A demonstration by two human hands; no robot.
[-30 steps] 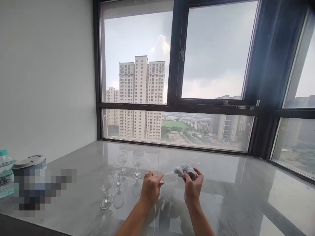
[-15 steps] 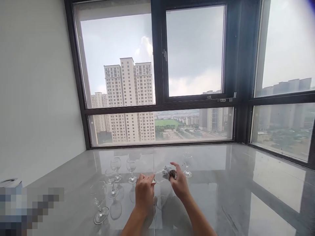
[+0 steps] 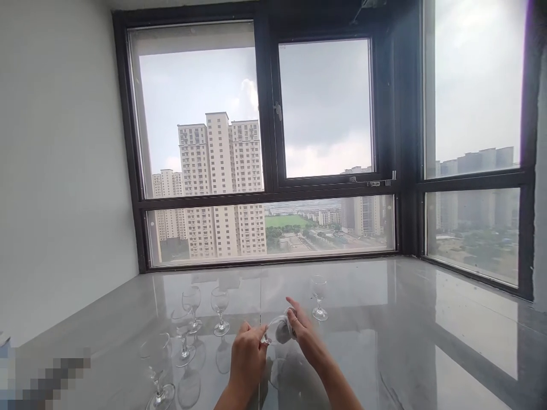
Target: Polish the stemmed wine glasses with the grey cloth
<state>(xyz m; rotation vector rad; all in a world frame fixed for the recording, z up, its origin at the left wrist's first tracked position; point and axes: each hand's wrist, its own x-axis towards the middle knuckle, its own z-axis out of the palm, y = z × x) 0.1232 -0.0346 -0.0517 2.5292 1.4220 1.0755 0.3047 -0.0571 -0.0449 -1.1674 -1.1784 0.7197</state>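
Observation:
My left hand (image 3: 248, 352) is closed around the stem and foot end of a clear wine glass (image 3: 272, 330), tipped on its side above the grey surface. At the bowl end, my right hand (image 3: 306, 337) is closed on a bunched grey-and-white cloth (image 3: 284, 330). The cloth shows at the bowl, apparently inside it, though the glass's transparency makes this hard to tell. My right index finger points outward, away from the cloth. Just beyond my right hand stands another wine glass (image 3: 319, 299), upright.
Several upright wine glasses, such as a far one (image 3: 220, 307) and a near one (image 3: 157, 370), stand left of my hands. The shiny grey surface (image 3: 350, 364) meets a white wall (image 3: 64, 171) and dark-framed windows (image 3: 269, 199). A blurred patch covers the lower left corner.
My right hand has turned and moved closer over the bowl, with the cloth now pressed at it. My left hand keeps its hold. The camera view has tilted up and shifted slightly.

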